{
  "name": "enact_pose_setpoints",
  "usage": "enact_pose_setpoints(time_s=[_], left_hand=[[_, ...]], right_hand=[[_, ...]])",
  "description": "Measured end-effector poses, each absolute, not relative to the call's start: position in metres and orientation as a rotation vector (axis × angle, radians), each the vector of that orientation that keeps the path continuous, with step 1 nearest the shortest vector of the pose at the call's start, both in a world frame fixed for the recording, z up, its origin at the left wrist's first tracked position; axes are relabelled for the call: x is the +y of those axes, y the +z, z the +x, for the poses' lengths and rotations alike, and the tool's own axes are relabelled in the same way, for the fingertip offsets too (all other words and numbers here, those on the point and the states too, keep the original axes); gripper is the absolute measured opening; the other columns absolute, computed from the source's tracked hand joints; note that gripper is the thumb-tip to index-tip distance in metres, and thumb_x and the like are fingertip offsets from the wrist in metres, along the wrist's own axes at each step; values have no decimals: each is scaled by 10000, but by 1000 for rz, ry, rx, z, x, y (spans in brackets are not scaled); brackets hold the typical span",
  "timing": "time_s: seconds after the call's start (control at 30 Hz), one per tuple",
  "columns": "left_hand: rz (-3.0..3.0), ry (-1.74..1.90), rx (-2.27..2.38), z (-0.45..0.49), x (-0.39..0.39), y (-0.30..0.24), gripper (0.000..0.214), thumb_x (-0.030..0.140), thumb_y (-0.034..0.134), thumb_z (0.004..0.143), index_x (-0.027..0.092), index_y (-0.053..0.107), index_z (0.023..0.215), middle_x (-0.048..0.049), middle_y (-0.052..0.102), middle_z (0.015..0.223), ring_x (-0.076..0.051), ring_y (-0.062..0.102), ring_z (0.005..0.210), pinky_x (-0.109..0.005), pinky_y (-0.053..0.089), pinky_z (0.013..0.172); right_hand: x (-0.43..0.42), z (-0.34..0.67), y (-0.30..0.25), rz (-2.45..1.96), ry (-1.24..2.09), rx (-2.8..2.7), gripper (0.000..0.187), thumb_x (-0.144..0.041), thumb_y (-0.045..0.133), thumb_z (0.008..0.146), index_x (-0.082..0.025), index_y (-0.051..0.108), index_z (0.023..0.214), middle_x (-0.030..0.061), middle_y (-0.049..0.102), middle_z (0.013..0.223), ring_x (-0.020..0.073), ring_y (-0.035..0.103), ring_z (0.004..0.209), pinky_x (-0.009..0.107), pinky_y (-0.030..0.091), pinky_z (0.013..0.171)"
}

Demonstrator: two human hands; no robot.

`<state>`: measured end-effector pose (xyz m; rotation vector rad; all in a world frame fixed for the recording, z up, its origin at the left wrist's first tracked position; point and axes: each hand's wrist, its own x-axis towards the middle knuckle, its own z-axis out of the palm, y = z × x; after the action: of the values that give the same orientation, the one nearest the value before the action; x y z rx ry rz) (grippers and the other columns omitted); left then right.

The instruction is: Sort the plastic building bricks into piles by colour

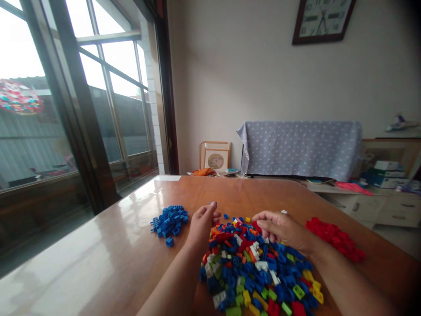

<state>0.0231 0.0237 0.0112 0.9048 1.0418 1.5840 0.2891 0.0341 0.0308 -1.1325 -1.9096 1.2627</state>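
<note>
I look down on the desk (131, 245) and take the mixed pile of toy bricks (261, 266) as the middle of my dial. The bricks lie heaped and loose, blue, red, white, yellow, green and orange together, with a few strays at its 12 o'clock edge. My left hand (204, 218) is at 10 o'clock, beside the heap, its grip pressed together, pinching a small blue brick (214, 204) at the tip of the thumb. My right hand (276, 226) is at 1 o'clock, over the far edge, fingers bent inward and pointing to 9 o'clock. Red shows by its fingertips, but I cannot tell whether that grip holds a brick or merely passes in front of one. Farther out at 10 o'clock, past my left hand, sits a blue pile (171, 219), with one blue brick (169, 242) just off its near side. Between 2 and 3 o'clock, beyond my right forearm, lies a red pile (335, 239), well apart from the heap. Off the desk, I see a spotted cloth (301, 149) and a wall clock (324, 19), both toward 1 o'clock
</note>
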Motion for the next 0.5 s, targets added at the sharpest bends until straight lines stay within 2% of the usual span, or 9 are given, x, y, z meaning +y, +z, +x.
enact_pose_setpoints(time_s=[0.17, 0.37, 0.5], left_hand=[[236, 1668, 861, -14, 40, 6, 244, 373, 571, 919, 144, 592, 837, -53, 657, 732, -92, 596, 540, -193, 468, 526], [132, 1731, 843, -33, 47, 0, 254, 346, 456, 969, 163, 598, 863, -48, 643, 749, -107, 601, 564, -217, 490, 545], [138, 1736, 849, -37, 49, -2, 272, 340, 389, 995, 169, 585, 914, -60, 651, 821, -110, 610, 610, -222, 492, 574]], right_hand=[[39, 293, 28, -1212, 1174, -1863, 545, -629, 579, 825, -166, 647, 1106, 21, 619, 744, 114, 526, 590, 226, 412, 540], [47, 296, 19, -1290, 1126, -1851, 536, -642, 585, 787, -188, 668, 1058, 17, 620, 716, 123, 521, 569, 238, 414, 520], [53, 300, 10, -1258, 1128, -1872, 526, -633, 560, 826, -187, 662, 1086, 14, 618, 737, 117, 505, 581, 236, 398, 533]])
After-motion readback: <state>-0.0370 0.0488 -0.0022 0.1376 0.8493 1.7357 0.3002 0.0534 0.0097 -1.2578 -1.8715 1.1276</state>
